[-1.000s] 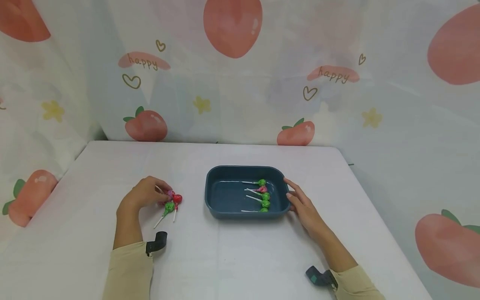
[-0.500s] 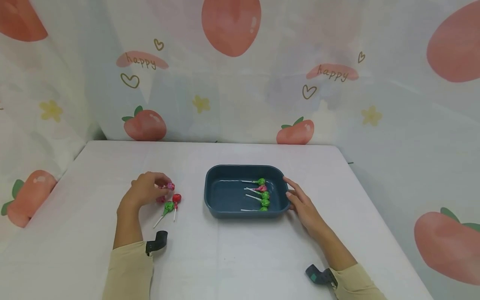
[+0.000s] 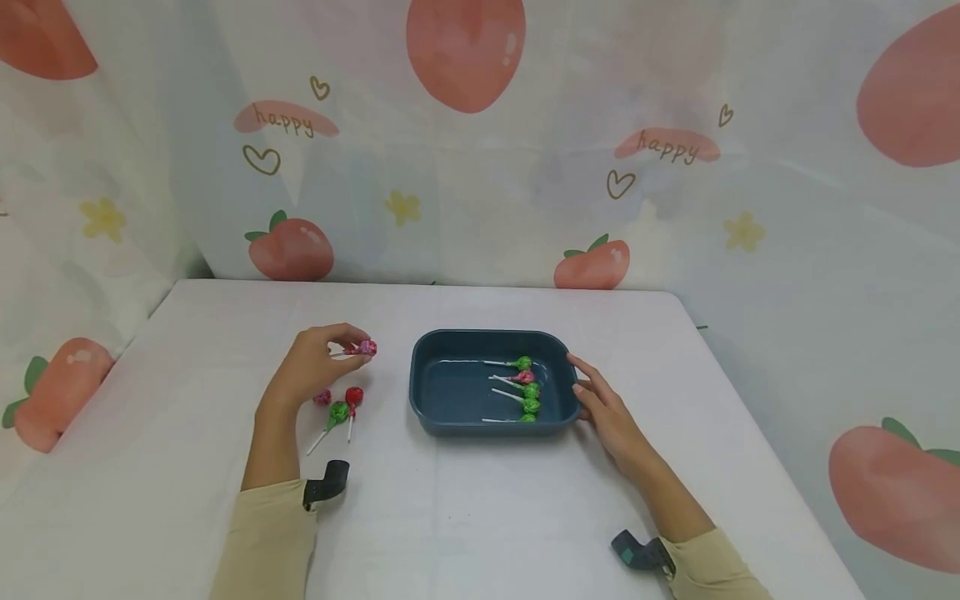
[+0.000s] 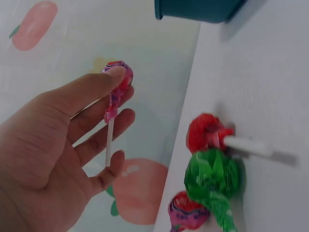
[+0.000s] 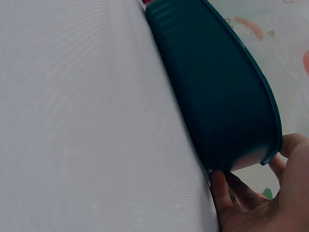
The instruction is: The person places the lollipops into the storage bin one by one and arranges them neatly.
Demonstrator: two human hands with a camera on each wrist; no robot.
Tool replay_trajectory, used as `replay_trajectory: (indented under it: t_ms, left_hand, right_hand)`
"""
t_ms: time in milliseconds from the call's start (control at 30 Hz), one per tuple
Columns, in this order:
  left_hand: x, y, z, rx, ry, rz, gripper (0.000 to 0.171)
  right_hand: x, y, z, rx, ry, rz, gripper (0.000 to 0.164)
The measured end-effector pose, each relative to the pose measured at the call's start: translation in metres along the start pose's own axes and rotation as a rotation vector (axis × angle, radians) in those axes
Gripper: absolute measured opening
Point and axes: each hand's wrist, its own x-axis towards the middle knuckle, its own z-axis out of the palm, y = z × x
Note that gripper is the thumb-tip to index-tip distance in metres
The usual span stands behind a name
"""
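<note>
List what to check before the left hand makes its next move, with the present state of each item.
1. Grip: ok. The left hand pinches the held lollipop at its wrapped head, between thumb and fingers.
2. Clear of the rest: ok. The held lollipop is apart from the three loose lollipops on the table.
3. Tray contact: ok. The right hand touches the right end of the blue tray.
4. Room inside: ok. Five lollipops lie toward the right; the left part is bare.
5. Held lollipop over the tray: not ok. It is off to the left.
6. Firmness of the pinch: cannot tell.
</note>
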Motion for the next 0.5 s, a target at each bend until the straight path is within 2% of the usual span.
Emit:
replay_trajectory:
  t_ms: [200, 500]
  left_hand:
    - [0.007, 0.013, 0.012, -0.027, -0.015, 0.066, 0.029]
    - [0.014, 0.032, 0.025, -0.025, -0.057, 0.12, 0.028]
  right_hand:
    - [0.0, 0.002, -0.002, -0.003, 0.003, 0.001, 0.05]
    - [0.0, 0.0, -0.001, 0.02, -0.007, -0.003, 0.05]
